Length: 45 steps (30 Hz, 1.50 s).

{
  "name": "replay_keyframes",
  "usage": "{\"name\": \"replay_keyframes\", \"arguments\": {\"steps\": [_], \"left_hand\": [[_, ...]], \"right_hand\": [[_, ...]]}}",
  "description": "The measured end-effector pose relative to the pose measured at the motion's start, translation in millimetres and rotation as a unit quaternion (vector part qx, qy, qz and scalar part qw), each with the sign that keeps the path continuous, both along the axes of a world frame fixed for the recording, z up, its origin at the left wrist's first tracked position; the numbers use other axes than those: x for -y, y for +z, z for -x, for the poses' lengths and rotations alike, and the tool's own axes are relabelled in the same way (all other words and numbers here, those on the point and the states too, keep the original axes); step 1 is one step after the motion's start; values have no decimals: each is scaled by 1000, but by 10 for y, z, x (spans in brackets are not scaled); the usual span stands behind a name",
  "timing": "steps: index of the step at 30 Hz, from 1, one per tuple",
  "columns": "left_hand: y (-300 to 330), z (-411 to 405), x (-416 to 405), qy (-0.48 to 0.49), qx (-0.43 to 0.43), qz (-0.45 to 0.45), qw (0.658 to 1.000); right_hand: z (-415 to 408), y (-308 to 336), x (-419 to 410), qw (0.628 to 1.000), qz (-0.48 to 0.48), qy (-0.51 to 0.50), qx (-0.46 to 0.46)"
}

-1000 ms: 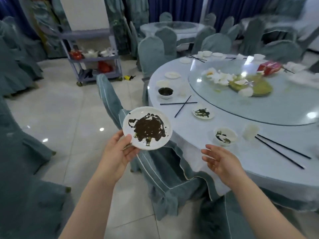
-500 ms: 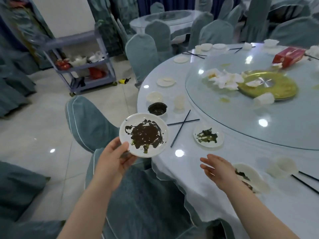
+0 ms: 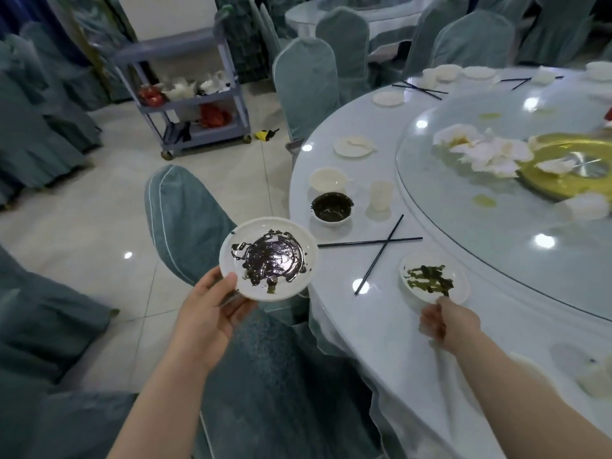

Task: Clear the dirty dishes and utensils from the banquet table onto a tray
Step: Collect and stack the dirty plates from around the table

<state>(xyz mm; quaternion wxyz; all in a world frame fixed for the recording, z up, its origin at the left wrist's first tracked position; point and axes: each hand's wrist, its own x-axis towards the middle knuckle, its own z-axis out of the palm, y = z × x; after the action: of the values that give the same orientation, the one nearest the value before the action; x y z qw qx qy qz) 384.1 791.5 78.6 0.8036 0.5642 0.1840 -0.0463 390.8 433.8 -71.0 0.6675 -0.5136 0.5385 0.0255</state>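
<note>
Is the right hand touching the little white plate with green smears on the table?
Touching. The head view shows the right hand fingertips meeting the near rim of the small white green-smeared plate.

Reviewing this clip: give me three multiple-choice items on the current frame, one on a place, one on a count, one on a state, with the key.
1. Where is the plate smeared with dark sauce?
A. Lifted off the table in the left hand
B. On the glass turntable
C. On the cart shelf

2. How many black chopsticks lie crossed between the dark-sauce bowl and the plate with green residue?
A. One
B. Two
C. Four

3. What is the right hand doing?
A. Carrying a cup
B. Reaching the near rim of the green-residue plate
C. Holding chopsticks

Key: 1 A, its thumb lies on the rim, plate beside the table edge; 2 B, two sticks form an X; 3 B, its fingers meet that rim.
</note>
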Motion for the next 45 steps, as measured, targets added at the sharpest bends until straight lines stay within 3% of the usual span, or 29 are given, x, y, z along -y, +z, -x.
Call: {"name": "replay_keyframes", "arguments": {"steps": [6, 14, 24, 27, 33, 39, 45], "left_hand": [[37, -4, -370, -8, 8, 36, 999], [112, 253, -1367, -55, 32, 49, 997], [196, 465, -2531, -45, 34, 68, 996], [213, 371, -2784, -42, 44, 70, 996], [130, -115, -3269, -14, 42, 64, 997], [187, -1174, -3751, 20, 44, 56, 997], [369, -2285, -4017, 19, 65, 19, 997]], "right_hand": [[331, 354, -448, 995, -22, 7, 97], [642, 1225, -1887, 972, 38, 144, 180], [529, 1695, -3815, 912, 83, 321, 243], [279, 1759, -4251, 896, 111, 357, 239], [-497, 1793, -4914, 866, 74, 431, 242], [-1646, 1827, -5349, 808, 45, 491, 323], [-2798, 1955, -5518, 788, 13, 510, 344]]}}
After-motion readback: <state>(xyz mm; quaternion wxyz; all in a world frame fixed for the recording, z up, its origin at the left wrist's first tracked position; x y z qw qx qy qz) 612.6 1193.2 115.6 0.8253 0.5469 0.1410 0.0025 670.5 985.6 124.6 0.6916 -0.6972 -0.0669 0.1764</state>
